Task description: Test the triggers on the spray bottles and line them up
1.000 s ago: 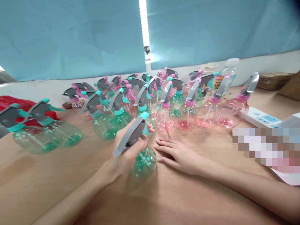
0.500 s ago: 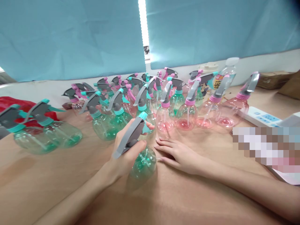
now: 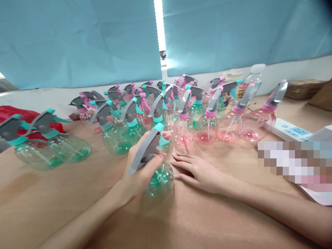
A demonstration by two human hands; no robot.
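My left hand (image 3: 140,173) is wrapped round the neck of a green spray bottle (image 3: 160,181) with a grey and turquoise spray head. That bottle stands on the wooden table (image 3: 197,221) near the middle of the view. Just to its right, my right hand (image 3: 198,171) lies flat on the table with its fingers spread and nothing in it. Beyond my hands, a row of pink spray bottles (image 3: 206,128) stands on the right and green ones (image 3: 116,138) on the left, with several more behind.
Two green spray bottles (image 3: 70,147) stand at the left by a red bag (image 3: 54,128). A clear bottle (image 3: 252,81) is at the back right, near cardboard boxes (image 3: 302,89). A white power strip (image 3: 290,129) and a pixelated object (image 3: 298,162) lie at the right.
My left thumb and the held bottle's spray head have shifted very slightly to the right. My right hand rests where it was.
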